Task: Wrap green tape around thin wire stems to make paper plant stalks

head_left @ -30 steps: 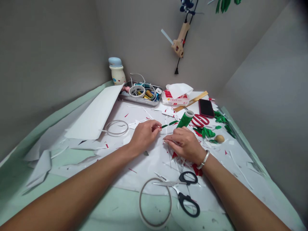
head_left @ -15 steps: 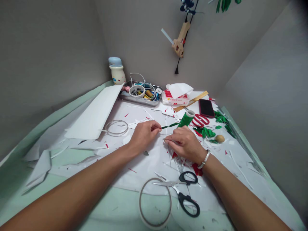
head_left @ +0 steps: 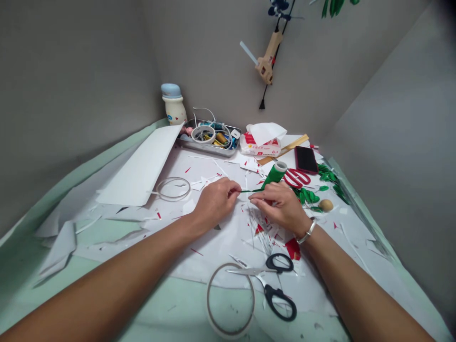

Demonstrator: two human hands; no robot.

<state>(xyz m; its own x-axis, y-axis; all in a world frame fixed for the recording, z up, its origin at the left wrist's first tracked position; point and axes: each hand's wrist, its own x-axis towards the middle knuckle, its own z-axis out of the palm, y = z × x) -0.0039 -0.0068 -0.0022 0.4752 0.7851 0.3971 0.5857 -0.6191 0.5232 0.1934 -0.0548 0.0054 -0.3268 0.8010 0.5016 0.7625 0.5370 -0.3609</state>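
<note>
- The left hand (head_left: 213,202) is closed to a pinch, thumb and forefinger tips gripping one end of a green strand (head_left: 251,190); the other fingers are curled in.
- The right hand (head_left: 280,206) pinches the strand's other end, knuckles up and fingers folded. The strand runs taut between the two hands, just above the white paper at the middle of the desk (head_left: 171,308).
- Judged from the grip, the work in hand is fine fingertip work on the strand. The green tape roll (head_left: 274,175) stands just behind the right hand.
- Any further handling calls for a steady pinch at both ends and small, close movements, since the strand is thin and would slip easily.
- Room is tight on the right: red scissors (head_left: 297,178), green leaves (head_left: 306,195) and a phone (head_left: 305,159) crowd towards the desk's right edge.
- Thin wires (head_left: 261,232) and red scraps lie under the right wrist and could catch.
- Towards the near edge, black scissors (head_left: 274,285) and a clear ring (head_left: 230,299) lie between the forearms.
- The left side is more open, with only a second ring (head_left: 173,188) and a white sheet (head_left: 142,164).
- A tray (head_left: 208,137) and a tissue pack (head_left: 261,142) line the far edge.
</note>
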